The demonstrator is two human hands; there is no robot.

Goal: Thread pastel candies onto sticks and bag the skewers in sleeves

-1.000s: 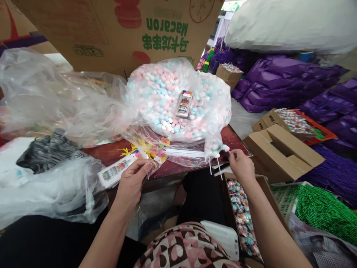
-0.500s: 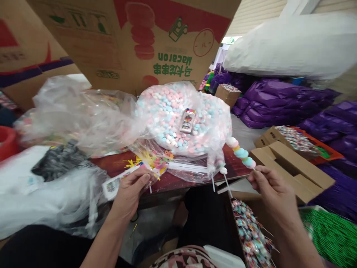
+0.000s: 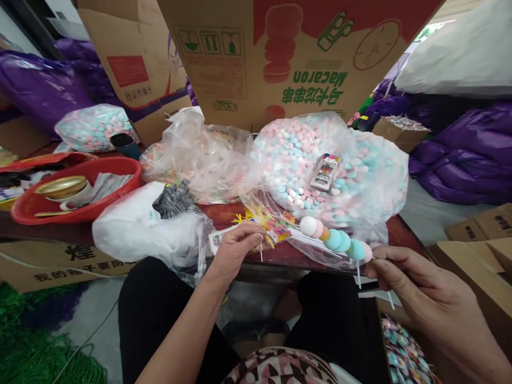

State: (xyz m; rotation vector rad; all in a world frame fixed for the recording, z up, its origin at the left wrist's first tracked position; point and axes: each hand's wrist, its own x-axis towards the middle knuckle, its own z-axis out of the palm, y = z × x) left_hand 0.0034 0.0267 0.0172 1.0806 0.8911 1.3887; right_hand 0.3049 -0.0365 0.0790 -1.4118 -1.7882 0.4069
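My right hand (image 3: 416,282) pinches the lower end of a marshmallow skewer (image 3: 338,240), strung with white, pink, orange, blue and green pieces. The skewer tilts up to the left over the table's front edge. Closed at the fingertips, my left hand (image 3: 240,248) is over a small stack of printed plastic packets (image 3: 216,240); what it pinches is too small to make out. Yellow twist ties (image 3: 242,217) and a colourful printed wrapper (image 3: 280,230) are beside it. Behind lies a large clear bag of pastel marshmallows (image 3: 292,144), with a small printed packet (image 3: 325,172) on top.
A tall Macaron carton (image 3: 224,64) stands behind the bags. On the left are a red basin (image 3: 120,184), a white plastic bag (image 3: 124,224) and a grey knitted item (image 3: 174,200). Cartons (image 3: 472,266) and a box of wrapped sweets (image 3: 404,346) sit at right.
The view has swung left, bringing the red basin into sight. The skewer has come nearer my left hand and lies flatter. Both hands stay closed.
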